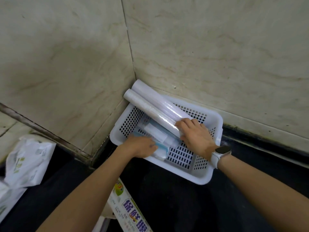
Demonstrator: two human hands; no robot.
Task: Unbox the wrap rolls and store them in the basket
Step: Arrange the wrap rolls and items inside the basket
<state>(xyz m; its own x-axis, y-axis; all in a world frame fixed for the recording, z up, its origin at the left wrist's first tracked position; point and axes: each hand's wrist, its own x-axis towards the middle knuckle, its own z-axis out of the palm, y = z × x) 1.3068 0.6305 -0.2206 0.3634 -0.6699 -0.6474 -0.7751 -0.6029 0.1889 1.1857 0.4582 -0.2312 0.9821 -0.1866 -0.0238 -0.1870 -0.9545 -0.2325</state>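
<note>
A white perforated plastic basket [205, 171] sits on the dark counter in the wall corner. Two long wrap rolls [155, 104] lie side by side, slanting from inside the basket up over its far-left rim toward the corner. My right hand [194, 134], with a white watch on its wrist, grips the near ends of these rolls. My left hand [142, 145] is inside the basket's left part, its fingers closed on a blue-and-white packet [161, 150]. A shorter white roll [156, 133] lies on the basket floor between my hands.
A printed wrap box [128, 208] lies at the counter's front edge between my forearms. A white plastic bag [26, 163] sits at the left. Marbled tile walls meet in the corner right behind the basket. The dark counter [175, 206] stretches to the right.
</note>
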